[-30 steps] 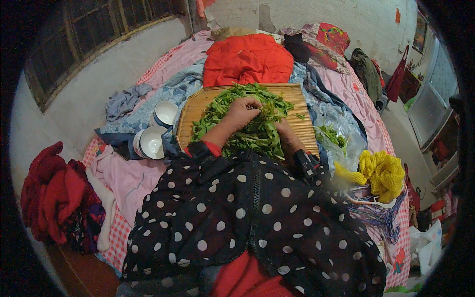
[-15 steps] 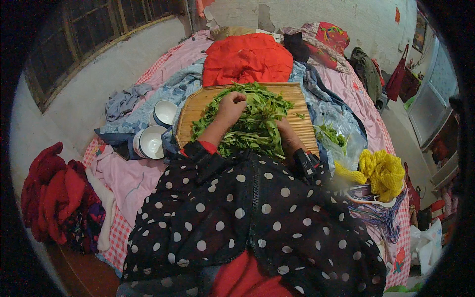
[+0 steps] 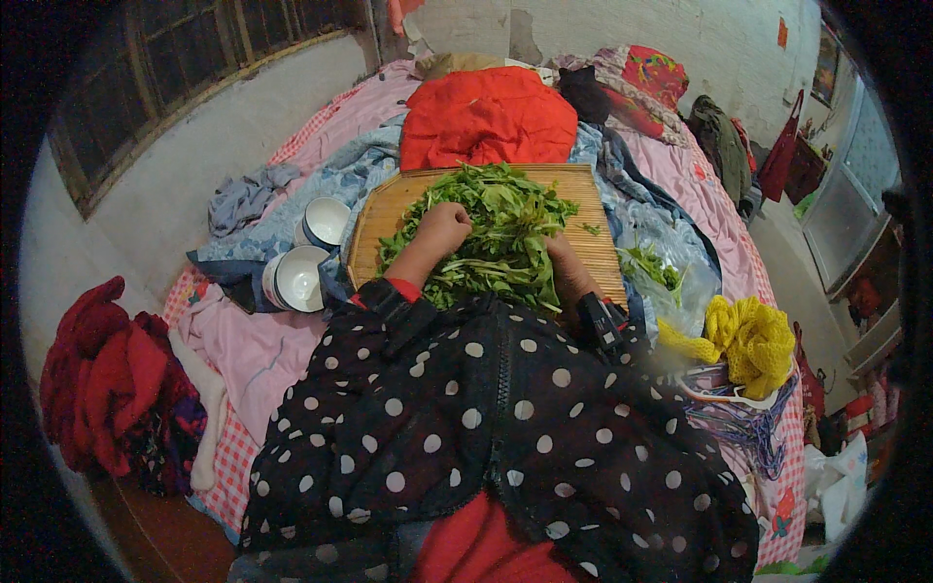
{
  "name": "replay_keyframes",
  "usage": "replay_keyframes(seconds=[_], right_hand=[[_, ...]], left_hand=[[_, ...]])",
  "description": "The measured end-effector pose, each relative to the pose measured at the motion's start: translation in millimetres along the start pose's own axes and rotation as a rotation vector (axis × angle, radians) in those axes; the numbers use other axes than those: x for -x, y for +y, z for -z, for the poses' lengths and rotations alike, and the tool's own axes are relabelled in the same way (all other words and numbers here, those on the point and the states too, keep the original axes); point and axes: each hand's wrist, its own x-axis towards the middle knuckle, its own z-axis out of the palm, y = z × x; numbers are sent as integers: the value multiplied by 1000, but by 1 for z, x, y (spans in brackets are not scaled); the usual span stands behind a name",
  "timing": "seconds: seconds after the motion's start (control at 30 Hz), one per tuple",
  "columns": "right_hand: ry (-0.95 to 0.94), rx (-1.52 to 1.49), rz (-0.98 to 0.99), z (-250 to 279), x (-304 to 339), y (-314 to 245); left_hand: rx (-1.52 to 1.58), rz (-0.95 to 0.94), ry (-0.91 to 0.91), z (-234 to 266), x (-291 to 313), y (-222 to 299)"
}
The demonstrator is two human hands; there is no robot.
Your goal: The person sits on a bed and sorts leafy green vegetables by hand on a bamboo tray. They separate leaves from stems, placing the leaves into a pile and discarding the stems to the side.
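A big heap of leafy greens covers much of a slatted bamboo board in front of me. My left hand is closed over the left part of the heap, its fingertips pressed together against the leaves; whatever they pinch is hidden. On the heap's right side, my right hand grips a bunch of stems and leaves, which hides most of its fingers. A few small leaf bits lie on the board right of that bunch.
Two white bowls sit left of the board. To its right are a clear plastic bag with greens, yellow netting and several hangers. Red cloth lies beyond the board, and dark red clothes are heaped at far left.
My left hand has come down and slightly left, from above the greens to against them. My right hand stays at the bunch, almost unmoved.
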Motion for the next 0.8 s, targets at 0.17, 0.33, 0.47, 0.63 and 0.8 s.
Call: replay_keyframes(seconds=[0.17,0.33,0.47,0.63,0.8], right_hand=[[19,44,-28,3,4,-2],[13,28,-23,-5,6,-7],[-45,5,-17,-10,8,-9],[-57,23,-7,-7,4,-8],[-70,70,15,-2,1,-5]], left_hand=[[151,9,191,0,1,4],[338,26,334,6,0,21],[564,-11,211,10,3,39],[485,-217,71,8,5,53],[403,-291,20,8,5,57]])
